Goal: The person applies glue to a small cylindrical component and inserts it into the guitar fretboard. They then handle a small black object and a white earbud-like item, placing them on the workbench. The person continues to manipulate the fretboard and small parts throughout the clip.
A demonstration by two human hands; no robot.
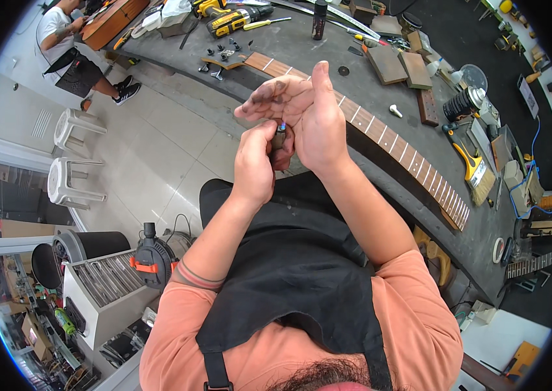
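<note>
My left hand is closed around a small lighter, thumb at its top, where a small bluish flame shows. Around the flame curves my right hand, open and cupped, with its thumb up and dark smudges on its fingers. Both hands are in front of my black apron, at the bench's near edge. Just beyond them a guitar neck with a fretted brown fingerboard lies slantwise along the bench. My right hand covers part of it. Loose tuning machines lie around its headstock end.
On the grey bench are a yellow-black cordless drill, a black bottle, wooden blocks, a spray can and a yellow-handled brush. White stools stand at left. Another person holds a guitar body.
</note>
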